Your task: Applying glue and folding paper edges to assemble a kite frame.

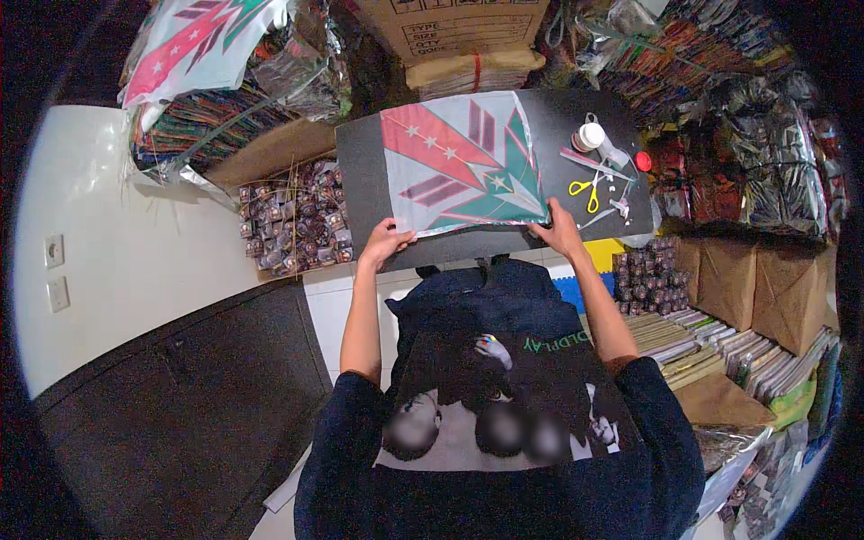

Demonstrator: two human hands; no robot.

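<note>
A white printed cloth (450, 157) with red and green bands, stars and dark stripes lies spread on a dark tabletop (360, 171). Its near left corner is pinched between the thumb and fingers of my left hand (389, 243). At the near right corner, my right hand (560, 230) grips the edge, thumb on top. Yellow-handled scissors (587, 194) rest to the right of the cloth, beside white and pinkish scraps (619, 209). Behind them are a white lidded container (588, 137) and a small round red object (643, 162).
A carton (459, 31) stands behind the table. Left, a box holds many small wrapped items (292, 220); above it, a similar cloth (193, 49) lies on bundled stacks. On the right are plastic-wrapped bundles (778, 166), brown boxes (756, 288) and rows of flat packs (693, 342).
</note>
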